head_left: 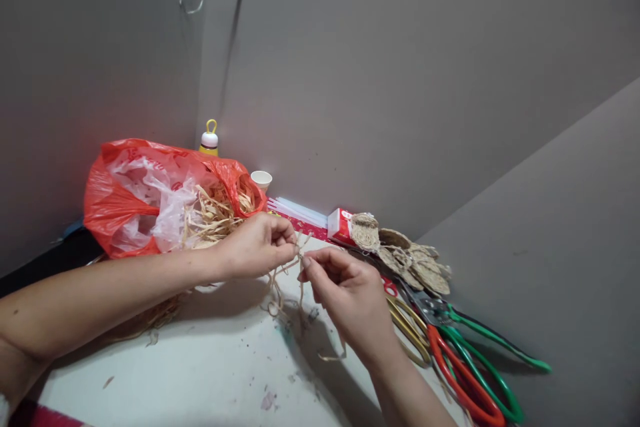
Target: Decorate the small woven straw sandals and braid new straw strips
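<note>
Above the middle of the white table point(210, 353), my left hand point(260, 243) is closed, pinching thin strands of straw-coloured raffia point(277, 290). My right hand point(350, 293) faces it from the right, thumb and fingers pinched on the same raffia. The fingertips of both hands almost meet at a small tangle of strands. Loose ends hang below, toward the tabletop. Just behind my left hand lies more raffia point(213, 217), spilling from a red plastic bag point(125, 203) with a white bag inside.
To the right lie woven discs point(415, 263), red-handled scissors point(463, 373), green-handled scissors point(493, 373), gold-handled scissors point(410, 333) and green-handled pliers point(500, 333). A red-and-white box point(341, 225), white sticks point(303, 211), paper cup point(261, 180) and yellow bottle point(209, 140) stand near the grey walls.
</note>
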Tool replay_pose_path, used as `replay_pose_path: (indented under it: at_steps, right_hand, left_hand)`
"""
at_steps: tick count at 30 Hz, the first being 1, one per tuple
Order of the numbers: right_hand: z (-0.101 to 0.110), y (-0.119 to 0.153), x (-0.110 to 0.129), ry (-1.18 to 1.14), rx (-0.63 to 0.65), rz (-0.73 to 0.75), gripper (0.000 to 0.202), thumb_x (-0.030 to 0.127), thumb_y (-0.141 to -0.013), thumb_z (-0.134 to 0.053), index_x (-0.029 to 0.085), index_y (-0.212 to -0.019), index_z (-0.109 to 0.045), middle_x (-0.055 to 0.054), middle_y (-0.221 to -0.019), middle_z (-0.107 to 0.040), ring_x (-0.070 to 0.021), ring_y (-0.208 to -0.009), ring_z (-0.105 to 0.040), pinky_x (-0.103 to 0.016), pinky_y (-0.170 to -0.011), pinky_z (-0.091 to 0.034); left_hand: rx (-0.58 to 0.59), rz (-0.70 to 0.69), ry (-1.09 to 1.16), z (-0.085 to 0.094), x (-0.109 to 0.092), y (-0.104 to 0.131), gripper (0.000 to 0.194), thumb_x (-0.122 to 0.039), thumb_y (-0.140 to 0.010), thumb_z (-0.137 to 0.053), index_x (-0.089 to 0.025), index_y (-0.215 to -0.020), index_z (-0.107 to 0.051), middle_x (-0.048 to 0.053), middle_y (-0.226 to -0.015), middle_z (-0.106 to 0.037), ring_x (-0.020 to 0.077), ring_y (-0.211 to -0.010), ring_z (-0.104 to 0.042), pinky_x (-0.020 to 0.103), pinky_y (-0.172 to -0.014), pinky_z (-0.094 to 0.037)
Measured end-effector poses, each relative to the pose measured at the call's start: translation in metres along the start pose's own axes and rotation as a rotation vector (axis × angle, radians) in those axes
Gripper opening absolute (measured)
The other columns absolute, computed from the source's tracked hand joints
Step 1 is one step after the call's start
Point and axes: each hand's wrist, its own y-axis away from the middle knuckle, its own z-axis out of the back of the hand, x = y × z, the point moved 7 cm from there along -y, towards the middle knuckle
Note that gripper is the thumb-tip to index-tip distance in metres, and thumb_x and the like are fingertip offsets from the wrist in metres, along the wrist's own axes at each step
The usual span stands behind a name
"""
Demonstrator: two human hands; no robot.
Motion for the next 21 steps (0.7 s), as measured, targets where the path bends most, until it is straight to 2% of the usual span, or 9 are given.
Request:
replay_pose_path:
  at_steps: [2,4,9,11,15,21]
  right_hand:
    - [-0.003,0.003,-0.001,-0.008,-0.013,0.011,0.020,0.032,-0.084,-0.057,0.017,-0.073,-0.063,-0.001,-0.061,-0.063,-0.0104,-0.044,-0.049,-0.023,-0.043,-0.038]
    - [-0.004,0.006,0.000,0.057,-0.050,0.087,0.018,0.029,-0.086,-0.055,0.017,-0.075,-0.065,-0.001,-0.061,-0.064,-0.0116,-0.047,-0.055,-0.023,-0.047,-0.042]
    - [-0.007,0.017,0.023,0.489,-0.193,0.511,0.014,0.015,-0.087,-0.052,0.016,-0.086,-0.066,-0.004,-0.072,-0.071,-0.0131,-0.056,-0.062,-0.024,-0.057,-0.045]
    - [-0.011,0.022,0.029,0.656,-0.221,0.621,0.016,0.014,-0.088,-0.050,0.015,-0.085,-0.066,-0.006,-0.073,-0.071,-0.0141,-0.059,-0.064,-0.024,-0.059,-0.044]
    - [-0.015,0.024,0.029,0.847,-0.252,0.652,0.017,0.015,-0.090,-0.049,0.013,-0.087,-0.066,-0.006,-0.068,-0.070,-0.0144,-0.057,-0.063,-0.025,-0.058,-0.042]
    - [-0.017,0.023,0.025,0.846,-0.271,0.640,0.019,0.017,-0.091,-0.047,0.012,-0.092,-0.066,-0.006,-0.071,-0.071,-0.0144,-0.055,-0.062,-0.027,-0.055,-0.040]
  left_hand:
    - [-0.031,0.000,0.066,-0.001,0.002,0.000,0.008,-0.014,-0.072,-0.054,-0.015,-0.064,-0.052,-0.007,-0.055,-0.045,0.0053,-0.052,-0.037,0.018,-0.049,-0.029]
    - [-0.045,0.029,0.144,-0.002,0.006,0.000,0.008,-0.015,-0.071,-0.057,-0.015,-0.064,-0.053,-0.007,-0.054,-0.046,0.0047,-0.050,-0.038,0.017,-0.048,-0.029]
    - [-0.006,0.146,0.324,-0.007,0.017,-0.002,0.015,-0.024,-0.071,-0.064,-0.014,-0.064,-0.054,-0.007,-0.049,-0.051,0.0025,-0.037,-0.033,0.017,-0.040,-0.024]
    - [-0.001,0.180,0.366,-0.008,0.022,-0.003,0.017,-0.026,-0.070,-0.065,-0.014,-0.064,-0.054,-0.006,-0.051,-0.054,0.0023,-0.035,-0.034,0.017,-0.037,-0.023]
    - [0.013,0.251,0.492,-0.011,0.033,-0.005,0.018,-0.025,-0.067,-0.068,-0.014,-0.064,-0.054,-0.003,-0.056,-0.059,0.0022,-0.036,-0.038,0.016,-0.036,-0.025]
    - [0.042,0.379,0.644,-0.017,0.043,-0.006,0.019,-0.019,-0.063,-0.070,-0.013,-0.062,-0.052,-0.003,-0.056,-0.057,0.0011,-0.038,-0.035,0.015,-0.036,-0.020]
